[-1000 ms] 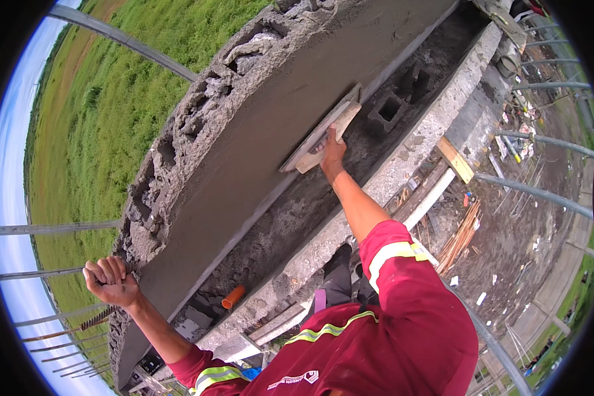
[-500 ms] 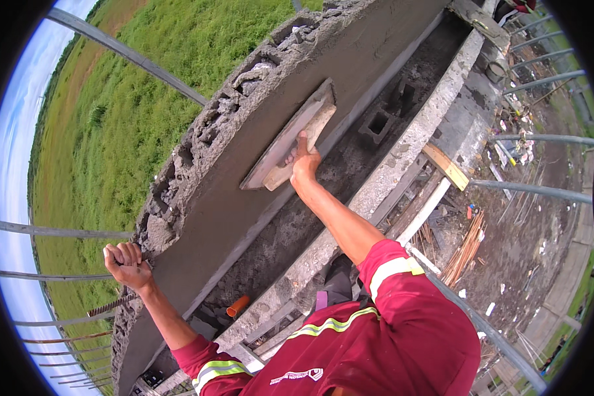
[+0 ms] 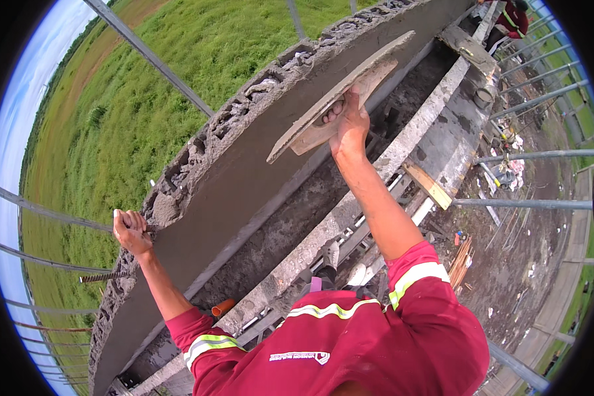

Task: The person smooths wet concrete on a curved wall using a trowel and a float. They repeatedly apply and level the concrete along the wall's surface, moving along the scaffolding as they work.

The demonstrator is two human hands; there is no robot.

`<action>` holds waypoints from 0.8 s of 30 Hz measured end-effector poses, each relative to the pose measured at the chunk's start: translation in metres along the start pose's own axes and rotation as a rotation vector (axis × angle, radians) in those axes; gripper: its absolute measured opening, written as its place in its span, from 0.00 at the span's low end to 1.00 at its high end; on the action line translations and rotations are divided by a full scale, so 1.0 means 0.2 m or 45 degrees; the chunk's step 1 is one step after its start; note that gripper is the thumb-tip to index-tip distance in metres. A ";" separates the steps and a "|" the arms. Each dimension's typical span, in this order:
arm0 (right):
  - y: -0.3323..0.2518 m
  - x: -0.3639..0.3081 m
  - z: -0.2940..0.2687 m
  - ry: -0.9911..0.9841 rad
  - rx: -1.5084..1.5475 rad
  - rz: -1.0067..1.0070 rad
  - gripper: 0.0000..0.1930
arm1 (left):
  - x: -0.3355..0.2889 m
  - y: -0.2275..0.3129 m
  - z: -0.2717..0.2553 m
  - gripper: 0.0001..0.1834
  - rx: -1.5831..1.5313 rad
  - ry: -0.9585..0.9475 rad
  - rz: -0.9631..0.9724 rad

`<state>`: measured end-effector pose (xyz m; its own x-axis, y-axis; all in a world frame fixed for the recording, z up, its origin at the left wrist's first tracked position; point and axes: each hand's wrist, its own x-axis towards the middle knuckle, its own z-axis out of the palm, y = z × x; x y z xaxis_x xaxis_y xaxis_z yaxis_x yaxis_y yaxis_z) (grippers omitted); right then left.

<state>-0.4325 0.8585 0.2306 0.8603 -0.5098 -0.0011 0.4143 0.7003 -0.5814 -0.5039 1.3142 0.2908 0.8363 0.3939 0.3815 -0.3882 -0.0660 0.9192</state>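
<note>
My right hand [image 3: 351, 125] grips a long, flat plastering float [image 3: 313, 134] by its handle, fingers wrapped through the handle opening. The float is tilted over the grey, freshly plastered wall [image 3: 218, 185]; whether it touches the plaster I cannot tell. At the wall's rough, broken top edge [image 3: 195, 158], my left hand [image 3: 133, 232] is closed in a fist. What its fingers hold, if anything, is hidden. Below that hand, a rusty ribbed steel bar [image 3: 104, 277] sticks out from the wall.
A concrete beam [image 3: 402, 142] runs along the wall's near side, with a dark trough between. An orange pipe end [image 3: 223, 307] lies low. Right are a wooden plank [image 3: 428, 186], a bucket [image 3: 484, 98] and metal scaffold rails [image 3: 525, 204]. A co-worker in red [image 3: 511, 21] is at far right.
My right hand has moved the float up and right, tilting it more edge-on. My left hand stays closed at the wall's edge. The view has shifted, bringing the co-worker further into sight.
</note>
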 end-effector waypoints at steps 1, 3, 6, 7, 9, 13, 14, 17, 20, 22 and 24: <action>-0.10 -0.01 -0.10 0.087 -0.049 -0.002 0.18 | -0.01 0.03 0.04 0.18 0.233 0.141 0.098; -0.30 -0.08 -0.33 0.133 -0.170 -0.057 0.19 | -0.09 0.07 0.16 0.14 0.573 0.552 0.379; -0.57 -0.20 -0.73 0.337 -0.404 -0.099 0.19 | -0.25 0.13 0.44 0.14 0.831 0.689 1.153; -0.64 -0.25 -0.87 0.352 -0.518 -0.090 0.20 | -0.30 0.10 0.58 0.14 0.751 0.400 0.949; -0.75 -0.33 -1.11 0.426 -0.619 -0.079 0.20 | -0.26 -0.02 0.95 0.13 0.802 -0.107 0.742; -0.94 -0.49 -1.52 0.549 -0.606 -0.153 0.20 | 0.01 -0.24 1.69 0.20 1.060 -0.639 0.781; -0.98 -0.54 -1.60 0.588 -0.589 -0.193 0.21 | 0.08 -0.29 1.84 0.23 1.108 -0.695 0.728; -1.13 -0.67 -1.77 0.577 -0.492 -0.199 0.22 | 0.22 -0.39 2.10 0.19 1.324 -0.862 0.841; -1.24 -0.79 -1.86 0.675 -0.422 -0.239 0.20 | 0.28 -0.41 2.21 0.15 1.495 -1.054 0.774; -1.31 -0.83 -1.91 0.750 -0.346 -0.287 0.20 | 0.27 -0.42 2.20 0.15 1.421 -0.984 0.887; -1.37 -0.89 -1.97 0.777 -0.336 -0.361 0.19 | 0.27 -0.42 2.19 0.18 1.417 -0.929 0.779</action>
<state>-0.8156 0.5608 0.0699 0.3790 -0.8961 -0.2308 0.4452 0.3952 -0.8035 -0.2568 0.9402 0.2770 0.7920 -0.4744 0.3843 -0.5371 -0.8407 0.0691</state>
